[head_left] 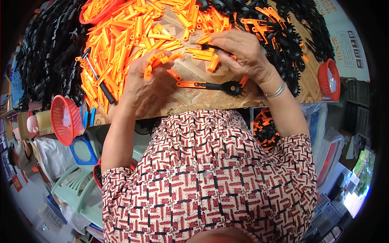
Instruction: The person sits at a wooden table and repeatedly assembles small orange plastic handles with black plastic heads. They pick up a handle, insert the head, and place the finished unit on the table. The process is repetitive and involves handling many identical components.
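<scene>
My left hand (pixel 139 77) is closed around several short orange plastic handle pieces (pixel 156 62) that stick out past its fingers. To the right of it, my right hand (pixel 245 52) pinches a black plastic part (pixel 211 47), most of it hidden by the fingers. An orange piece (pixel 205 39) shows at those fingertips; whether it is joined to the black part I cannot tell. Just below and between the hands, a black tool with a round toothed head (pixel 222 86) lies on the table, an orange handle piece (pixel 187 84) at its left end.
A big pile of orange pieces (pixel 121 44) covers the table's left, with a hammer (pixel 106 91) on its near edge. Black parts heap up at the right (pixel 279 60) and far left (pixel 48 56). Red baskets stand at the left (pixel 58 117) and right edges (pixel 324 81).
</scene>
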The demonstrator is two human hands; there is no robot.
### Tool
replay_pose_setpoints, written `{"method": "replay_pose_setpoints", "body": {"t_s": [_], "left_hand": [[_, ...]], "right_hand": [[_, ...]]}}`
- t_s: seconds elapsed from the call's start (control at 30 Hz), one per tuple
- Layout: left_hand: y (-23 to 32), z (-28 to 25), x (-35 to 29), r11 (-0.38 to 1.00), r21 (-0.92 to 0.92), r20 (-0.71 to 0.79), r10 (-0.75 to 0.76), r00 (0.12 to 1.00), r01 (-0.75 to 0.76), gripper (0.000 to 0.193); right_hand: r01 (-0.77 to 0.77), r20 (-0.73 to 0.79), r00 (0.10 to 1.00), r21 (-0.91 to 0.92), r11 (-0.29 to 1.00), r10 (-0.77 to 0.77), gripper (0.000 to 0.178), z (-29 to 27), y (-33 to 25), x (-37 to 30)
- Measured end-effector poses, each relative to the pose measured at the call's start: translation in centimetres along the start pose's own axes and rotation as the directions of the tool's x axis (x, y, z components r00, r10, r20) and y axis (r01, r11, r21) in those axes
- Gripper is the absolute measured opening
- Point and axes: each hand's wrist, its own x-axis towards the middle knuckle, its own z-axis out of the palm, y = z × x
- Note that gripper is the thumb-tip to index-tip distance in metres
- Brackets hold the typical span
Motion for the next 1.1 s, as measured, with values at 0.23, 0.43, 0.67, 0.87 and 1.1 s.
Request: {"method": "replay_pose_setpoints", "body": {"t_s": [0.23, 0.43, 0.67, 0.87, 1.1], "left_hand": [[3.5, 0.0, -1.1, 0.857, 0.404, 0.095, 0.308, 0.947, -0.319, 0.019], [3.8, -0.4, -0.9, 0.794, 0.496, 0.166, 0.311, 0.936, -0.352, 0.027], [4.9, -0.7, -0.5, 0.721, 0.546, 0.281, 0.321, 0.904, -0.426, 0.025], [4.3, -0.7, -0.6, 0.712, 0.540, 0.283, 0.348, 0.894, -0.448, 0.025], [5.1, 0.0, -1.2, 0.704, 0.565, 0.300, 0.310, 0.902, -0.430, 0.023]], "right_hand": [[-0.662, 0.430, 0.731, 0.636, 0.397, 0.530, 0.027, 2.6, -4.8, -1.6], [-0.692, 0.556, 0.664, 0.710, 0.129, 0.499, 0.025, 3.6, -5.5, -2.5], [-0.681, 0.574, 0.675, 0.727, 0.091, 0.463, 0.023, 3.4, -5.8, -2.7], [-0.680, 0.570, 0.688, 0.722, 0.126, 0.448, 0.024, 3.5, -6.0, -2.5], [-0.731, 0.634, 0.655, 0.670, 0.131, 0.411, 0.026, 3.5, -6.4, -2.6]]}}
